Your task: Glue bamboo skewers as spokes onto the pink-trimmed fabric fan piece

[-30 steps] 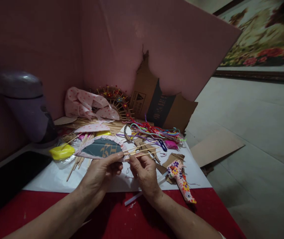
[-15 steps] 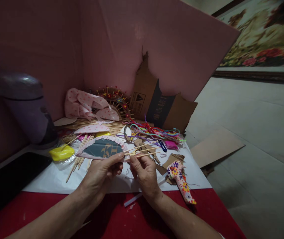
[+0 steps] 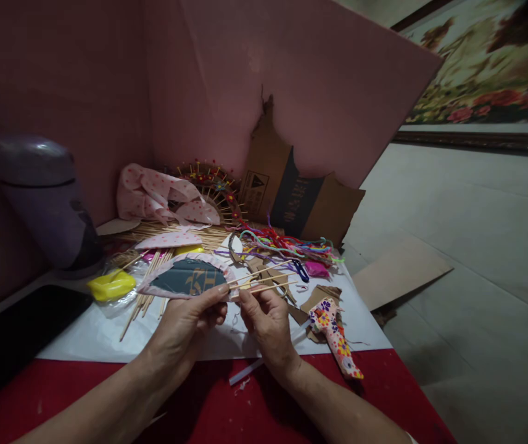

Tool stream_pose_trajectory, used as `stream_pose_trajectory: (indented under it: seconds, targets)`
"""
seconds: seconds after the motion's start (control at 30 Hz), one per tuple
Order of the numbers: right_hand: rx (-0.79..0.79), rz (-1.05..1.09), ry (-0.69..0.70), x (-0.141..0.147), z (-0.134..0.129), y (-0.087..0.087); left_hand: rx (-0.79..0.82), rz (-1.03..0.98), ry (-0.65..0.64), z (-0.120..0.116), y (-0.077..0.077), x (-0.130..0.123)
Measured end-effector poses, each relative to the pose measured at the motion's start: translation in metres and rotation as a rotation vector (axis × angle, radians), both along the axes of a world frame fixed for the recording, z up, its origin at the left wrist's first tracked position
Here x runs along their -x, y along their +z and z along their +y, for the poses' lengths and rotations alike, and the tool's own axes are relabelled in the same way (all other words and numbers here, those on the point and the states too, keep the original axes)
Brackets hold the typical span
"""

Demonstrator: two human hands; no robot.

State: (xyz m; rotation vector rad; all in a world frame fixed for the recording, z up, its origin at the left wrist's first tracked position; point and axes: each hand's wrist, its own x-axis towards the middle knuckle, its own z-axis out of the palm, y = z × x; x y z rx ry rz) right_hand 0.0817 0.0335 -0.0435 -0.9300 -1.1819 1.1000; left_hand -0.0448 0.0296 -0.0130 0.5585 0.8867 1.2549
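Between thumb and fingers, my left hand (image 3: 199,311) pinches the right end of a leaf-shaped cardboard piece (image 3: 183,276), its dark printed face up and pink cloth folded around its edge. My right hand (image 3: 266,317) is closed on thin wooden sticks (image 3: 268,287) that reach out to the right from that same end. Whether the sticks are fixed to the cardboard is hidden by my fingers. Scissors (image 3: 285,290) lie partly behind the sticks. To the right of my right hand is a flower-patterned glue gun (image 3: 335,336) on cardboard scraps.
Behind my hands lie colourful pipe cleaners (image 3: 287,240), bundled wooden sticks (image 3: 153,277), a yellow packet (image 3: 112,285) and dotted pink cloth (image 3: 148,191). A purple tumbler (image 3: 44,209) and black phone (image 3: 28,333) stand at left. Torn cardboard (image 3: 301,191) leans at the back. A glue stick (image 3: 244,373) lies in front.
The whole view has shifted slightly. Both hands keep the same hold on the cardboard piece and sticks, with almost no movement.
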Motion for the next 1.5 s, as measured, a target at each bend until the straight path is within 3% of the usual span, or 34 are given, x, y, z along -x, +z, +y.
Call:
stream_pose_trajectory:
  seconds: [1.0,1.17,1.5]
  targets:
    - [0.021,0.019,0.012,0.0016,-0.001,0.0015,0.017,-0.032,0.008,0.0021,-0.0006,-0.0021]
    - [-0.007,0.084,0.0,0.0012,0.0002,-0.0004,0.002,-0.03,-0.018,0.0023,-0.0006,-0.0019]
    - [0.126,0.358,0.011,-0.0006,0.0032,0.0046,0.008,-0.005,-0.002,0.004,-0.0017,-0.0025]
